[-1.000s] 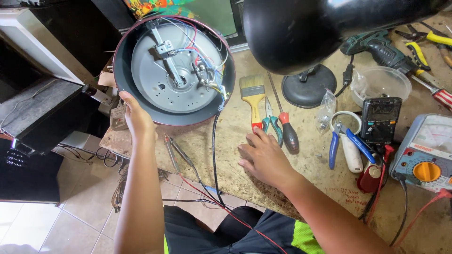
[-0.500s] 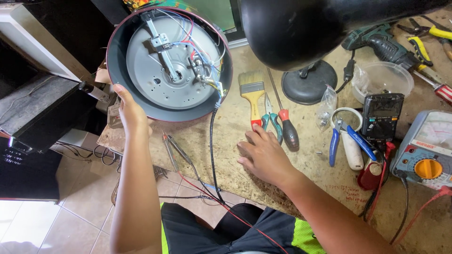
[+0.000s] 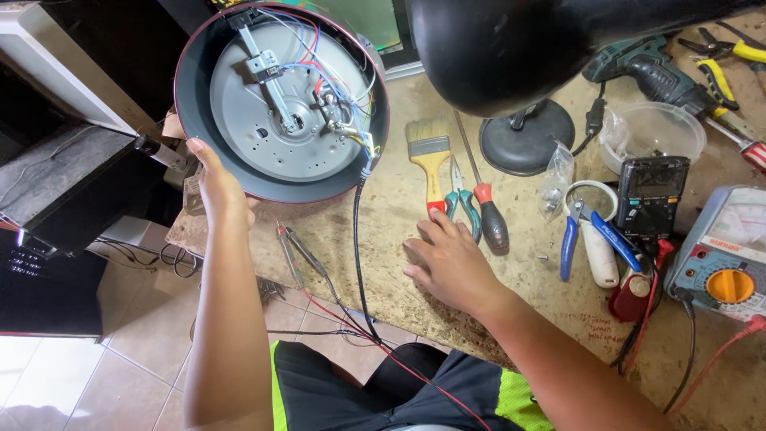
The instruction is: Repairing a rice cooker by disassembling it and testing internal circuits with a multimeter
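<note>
Keep left hand (image 3: 214,185) clamped on cooker (image 3: 281,100) rim at bench's left edge; slide right hand (image 3: 451,263), fingers apart and flat, toward pliers (image 3: 460,206), clear of cord (image 3: 357,255).

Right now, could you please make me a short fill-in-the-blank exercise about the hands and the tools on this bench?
1. The left hand holds the rim of the round appliance that is turned ____ side up.
2. The right hand lies flat on the ____.
3. The paintbrush has a ____ handle.
4. The pliers by the meter have ____ grips.

Missing words: bottom; bench; yellow; blue
</note>
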